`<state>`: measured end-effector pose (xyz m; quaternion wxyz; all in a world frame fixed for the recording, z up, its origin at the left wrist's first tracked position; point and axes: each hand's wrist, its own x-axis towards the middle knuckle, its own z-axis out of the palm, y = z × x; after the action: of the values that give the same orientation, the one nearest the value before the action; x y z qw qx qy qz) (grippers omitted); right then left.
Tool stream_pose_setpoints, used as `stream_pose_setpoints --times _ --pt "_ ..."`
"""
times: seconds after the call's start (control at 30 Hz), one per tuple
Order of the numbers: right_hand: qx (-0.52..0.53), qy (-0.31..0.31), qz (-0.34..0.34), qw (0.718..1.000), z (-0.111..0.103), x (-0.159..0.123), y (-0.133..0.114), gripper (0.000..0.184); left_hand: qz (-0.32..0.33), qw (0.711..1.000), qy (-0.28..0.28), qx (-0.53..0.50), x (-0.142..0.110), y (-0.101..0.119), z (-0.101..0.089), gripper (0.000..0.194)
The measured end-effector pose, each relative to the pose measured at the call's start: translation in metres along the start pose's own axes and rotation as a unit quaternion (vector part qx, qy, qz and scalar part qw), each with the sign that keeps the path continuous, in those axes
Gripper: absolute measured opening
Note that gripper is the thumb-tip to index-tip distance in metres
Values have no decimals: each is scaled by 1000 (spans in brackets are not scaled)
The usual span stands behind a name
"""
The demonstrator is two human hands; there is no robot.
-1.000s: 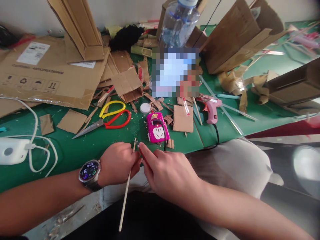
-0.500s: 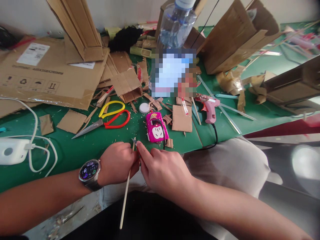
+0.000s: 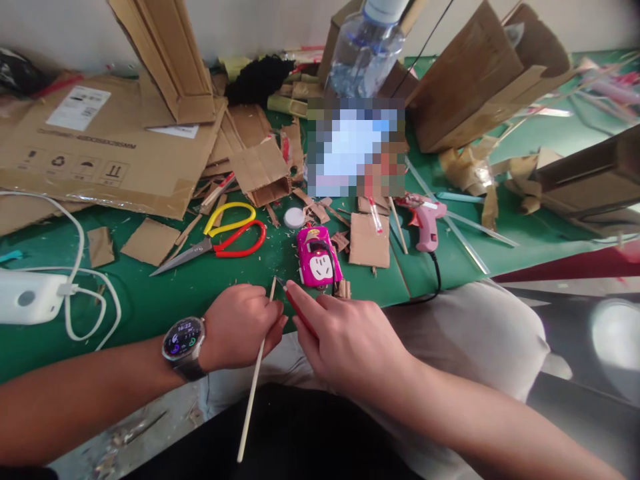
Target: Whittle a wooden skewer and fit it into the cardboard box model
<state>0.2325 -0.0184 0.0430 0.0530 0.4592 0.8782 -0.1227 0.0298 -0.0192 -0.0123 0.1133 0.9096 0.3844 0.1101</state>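
My left hand [image 3: 243,327], with a watch at its wrist, is closed around a thin wooden stick [image 3: 253,393]. The stick slants from its upper end above my fist down toward my lap. A red-handled knife [image 3: 301,313] is gripped in my right hand [image 3: 350,340], index finger stretched along it. Its small grey blade points at the stick's upper end, touching or almost touching it. Most of the handle is hidden under my fingers. Just beyond my hands lies a pink power socket [image 3: 320,257] with a black cord plugged in.
Scissors [image 3: 215,240] lie left of the socket, and a pink glue gun [image 3: 427,223] rests to its right. Cardboard scraps [image 3: 369,240] and shavings are scattered over the green table [image 3: 150,293]. A water bottle [image 3: 365,53] and cardboard boxes [image 3: 450,80] stand behind. A white charger [image 3: 30,297] is far left.
My right hand with the knife has shifted slightly right and away from my left fist, uncovering more red handle. The whole view has drifted a little. My left hand keeps hold of the stick.
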Motion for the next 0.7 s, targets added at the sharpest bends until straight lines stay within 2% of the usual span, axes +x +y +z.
stream_pose_setpoints --times 0.3,0.7 --pt "-7 -46 -1 999 -5 0 -4 53 4 1000 -3 0 0 0 -2 29" --pt "0 -37 -7 999 -3 0 -6 52 4 1000 -5 -1 2 2 -3 30"
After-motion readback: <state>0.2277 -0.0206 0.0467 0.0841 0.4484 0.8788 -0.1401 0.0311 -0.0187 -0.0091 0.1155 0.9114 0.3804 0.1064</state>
